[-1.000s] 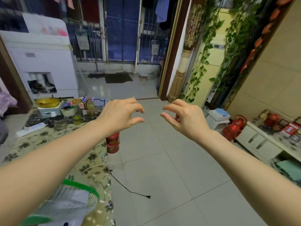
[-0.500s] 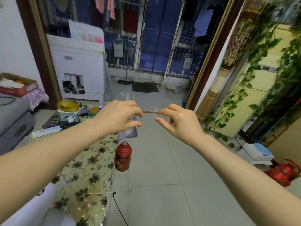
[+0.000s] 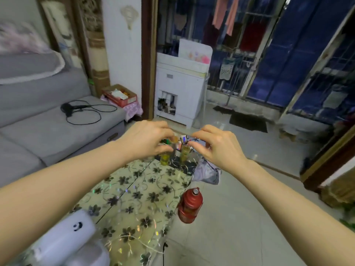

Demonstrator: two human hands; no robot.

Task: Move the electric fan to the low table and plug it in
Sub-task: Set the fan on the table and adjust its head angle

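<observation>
The electric fan's white base point(image 3: 73, 233), with a small panda mark, stands at the near left end of the low table point(image 3: 134, 198), which is covered by a floral cloth. The fan's upper part is out of view. Its black cord point(image 3: 163, 250) hangs over the table's near right edge toward the floor; the plug is not in view. My left hand point(image 3: 146, 139) and my right hand point(image 3: 217, 146) are stretched out side by side above the table's far end, fingers curled and apart, holding nothing. Both are well away from the fan.
A red thermos point(image 3: 190, 205) stands on the tiled floor by the table's right side, with a grey bag point(image 3: 207, 172) behind it. Jars point(image 3: 165, 156) crowd the table's far end. A grey sofa point(image 3: 48, 127) with a black corded appliance point(image 3: 80, 110) lies left.
The view has swung left, bringing the sofa in. The fan's green grille has left the view and its white base shows. Both hands stay raised and empty, slightly closer together.
</observation>
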